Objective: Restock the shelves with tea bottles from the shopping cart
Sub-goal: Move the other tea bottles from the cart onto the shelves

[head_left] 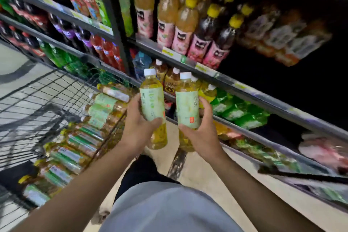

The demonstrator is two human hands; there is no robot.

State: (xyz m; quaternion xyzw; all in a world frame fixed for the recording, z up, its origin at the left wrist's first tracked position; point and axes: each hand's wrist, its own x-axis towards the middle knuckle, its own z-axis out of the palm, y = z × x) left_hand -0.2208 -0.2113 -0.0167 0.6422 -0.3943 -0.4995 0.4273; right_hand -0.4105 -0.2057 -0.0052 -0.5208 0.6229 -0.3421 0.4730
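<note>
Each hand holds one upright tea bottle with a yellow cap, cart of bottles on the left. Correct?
Not quite: the head view shows white caps on both held bottles. The left hand grips one tea bottle, the right hand the other, both upright; shopping cart on the left.

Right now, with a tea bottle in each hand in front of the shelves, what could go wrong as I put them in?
1. Both hands are full: the left hand and right hand each grip a bottle low on its body, so neither can steady the white-capped bottles already standing on the shelf; a nudge may topple them.
2. The left bottle and right bottle are close together and might knock.
3. The shopping cart stands close on the left, which may cramp that arm.
</note>
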